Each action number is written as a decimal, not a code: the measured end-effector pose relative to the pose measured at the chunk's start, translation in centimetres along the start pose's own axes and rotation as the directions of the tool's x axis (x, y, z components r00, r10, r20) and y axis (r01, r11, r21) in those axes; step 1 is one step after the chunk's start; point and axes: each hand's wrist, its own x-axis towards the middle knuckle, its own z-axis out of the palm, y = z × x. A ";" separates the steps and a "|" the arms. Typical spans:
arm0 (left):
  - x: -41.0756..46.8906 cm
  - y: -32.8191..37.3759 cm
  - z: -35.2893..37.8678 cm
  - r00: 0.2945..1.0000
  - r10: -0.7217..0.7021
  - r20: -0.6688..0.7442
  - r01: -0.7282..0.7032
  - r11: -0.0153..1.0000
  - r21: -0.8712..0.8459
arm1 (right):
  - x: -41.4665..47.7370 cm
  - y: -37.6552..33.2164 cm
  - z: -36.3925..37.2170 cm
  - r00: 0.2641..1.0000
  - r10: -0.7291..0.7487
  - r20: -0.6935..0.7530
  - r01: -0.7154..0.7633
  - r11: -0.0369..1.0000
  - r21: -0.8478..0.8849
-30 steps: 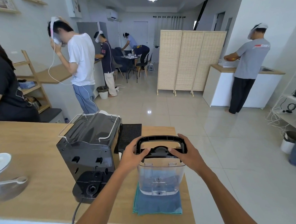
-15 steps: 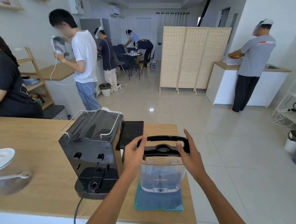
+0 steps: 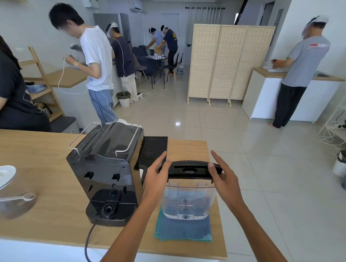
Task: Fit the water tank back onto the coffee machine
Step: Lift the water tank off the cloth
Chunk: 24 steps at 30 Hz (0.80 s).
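While I watched through the head camera, a clear lidded container [image 3: 5,192] with a white spoon [image 3: 19,198] sat at the far left of the wooden surface [image 3: 41,155]. Right of it stood the black coffee machine [image 3: 106,168], its back toward me, its rear base [image 3: 111,208] bare and its cord [image 3: 88,245] dropping over the near edge. A black ridged mat [image 3: 153,149] lay behind its right side. My left hand [image 3: 156,176] touched the left end of the water tank [image 3: 188,199] lid, thumb on the black top, fingers spread loosely rather than clamped. The clear tank stood upright on a folded blue cloth [image 3: 183,229], just beside the machine and not on it. My right hand [image 3: 224,178] met the lid's right end the same way, thumb on top, fingers splayed apart.
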 end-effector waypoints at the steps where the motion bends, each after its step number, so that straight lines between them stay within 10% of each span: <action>1: -0.1 -0.1 -0.1 1.000 0.009 0.017 -0.010 1.000 0.024 | 0.0 0.1 0.0 1.000 0.011 0.012 -0.011 1.000 -0.012; 24: -1.3 -3.7 -2.0 0.963 0.094 0.253 -0.177 0.927 0.331 | -0.6 3.5 0.6 0.989 -0.035 0.147 0.059 0.985 -0.163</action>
